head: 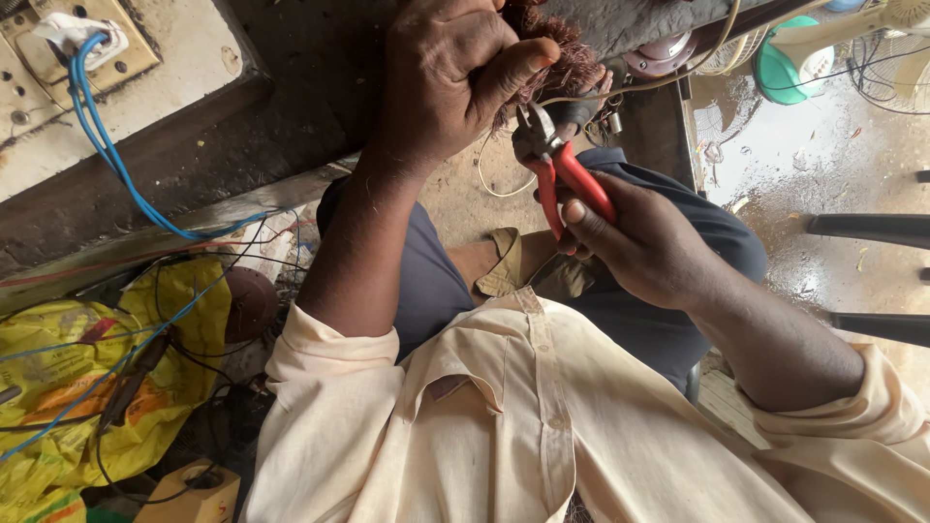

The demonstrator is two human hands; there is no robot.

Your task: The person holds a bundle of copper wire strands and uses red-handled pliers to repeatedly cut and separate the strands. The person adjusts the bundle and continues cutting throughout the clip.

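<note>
My left hand (446,77) is clenched around a bundle of reddish-brown copper winding wire (570,60), held up in front of me. My right hand (649,247) grips the red handles of a pair of cutting pliers (573,176). The pliers' dark jaws point up, right under the bundle, where a thin pale wire (630,89) runs off to the right. Whether the jaws are closed on a strand is hidden by the bundle. Both arms come out of a cream shirt, above my dark trousers.
A blue cable (107,155) hangs from a socket board (58,48) at upper left. A crumpled yellow bag (58,368) with dark wires lies at lower left. Fan parts (794,58) stand on the wet floor (823,165) at upper right, dark bars (872,228) beside them.
</note>
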